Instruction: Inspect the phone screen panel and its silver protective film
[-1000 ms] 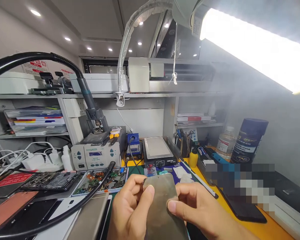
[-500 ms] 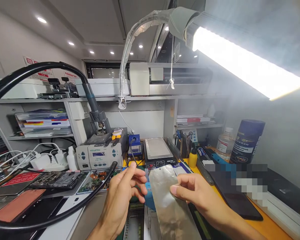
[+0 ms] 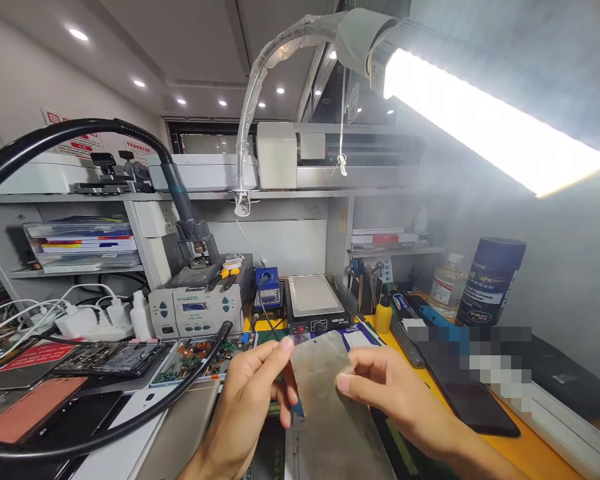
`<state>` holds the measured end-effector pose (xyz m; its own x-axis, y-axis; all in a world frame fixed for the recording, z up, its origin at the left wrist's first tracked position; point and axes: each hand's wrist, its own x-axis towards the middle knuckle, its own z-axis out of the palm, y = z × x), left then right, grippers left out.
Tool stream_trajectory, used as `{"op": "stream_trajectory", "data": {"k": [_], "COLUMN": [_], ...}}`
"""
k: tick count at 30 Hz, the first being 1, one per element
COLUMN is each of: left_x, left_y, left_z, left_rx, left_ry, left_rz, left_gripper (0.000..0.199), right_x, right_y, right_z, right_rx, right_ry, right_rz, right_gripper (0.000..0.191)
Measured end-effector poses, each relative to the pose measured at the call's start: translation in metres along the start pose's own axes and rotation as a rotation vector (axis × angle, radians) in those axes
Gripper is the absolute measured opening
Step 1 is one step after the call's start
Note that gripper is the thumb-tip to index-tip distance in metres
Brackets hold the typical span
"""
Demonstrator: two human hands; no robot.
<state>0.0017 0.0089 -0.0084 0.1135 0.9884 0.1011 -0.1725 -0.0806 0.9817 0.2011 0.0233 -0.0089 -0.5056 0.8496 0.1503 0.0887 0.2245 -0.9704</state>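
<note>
The right hand [image 3: 387,393] pinches the right edge of a thin grey sheet [image 3: 330,413] between thumb and bent fingers; the sheet is front and centre, its top edge pointing away and its lower end running out of view. The left hand [image 3: 253,393] is partly curled, thumb at the sheet's upper left corner; whether it grips that edge, I cannot tell. Side room is bounded by a black hose [image 3: 35,453] and a tray [image 3: 155,383] of circuit parts on the left, and by a dark phone [image 3: 473,387] lying on the yellow bench [image 3: 550,453] to the right. Beyond the sheet's top edge stands a flat-topped heating plate [image 3: 315,295], between a grey soldering station [image 3: 195,313] and a yellow bottle [image 3: 383,317]. Farther back, a shelf [image 3: 280,195] spans the bench under a bright lamp [image 3: 480,120], with small ceiling lights [image 3: 139,83] behind.
</note>
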Motion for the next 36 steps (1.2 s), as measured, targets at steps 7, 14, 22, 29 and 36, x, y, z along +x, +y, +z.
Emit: {"op": "stream_trajectory", "data": {"k": [7, 14, 22, 29, 36], "left_x": [-0.004, -0.003, -0.004, -0.004, -0.005], "left_y": [0.003, 0.0, 0.0, 0.002, 0.0], "left_z": [0.005, 0.003, 0.0, 0.002, 0.002], "left_rx": [-0.047, -0.044, 0.034, -0.014, -0.072], "left_ry": [-0.015, -0.019, 0.076, 0.073, 0.059], "left_rz": [0.008, 0.023, 0.07, 0.054, 0.017], "left_gripper": [0.04, 0.034, 0.029, 0.031, 0.028], "right_x": [0.0, -0.002, -0.005, -0.003, -0.001], "right_y": [0.002, 0.004, -0.005, -0.006, 0.0], "right_z": [-0.001, 0.002, 0.01, 0.01, 0.009], "right_rx": [0.046, 0.174, 0.051, 0.047, 0.157], "right_ry": [0.02, 0.01, 0.08, 0.081, 0.075], "right_rz": [0.06, 0.116, -0.006, 0.02, 0.077], "right_gripper": [0.036, 0.032, 0.033, 0.044, 0.044]}}
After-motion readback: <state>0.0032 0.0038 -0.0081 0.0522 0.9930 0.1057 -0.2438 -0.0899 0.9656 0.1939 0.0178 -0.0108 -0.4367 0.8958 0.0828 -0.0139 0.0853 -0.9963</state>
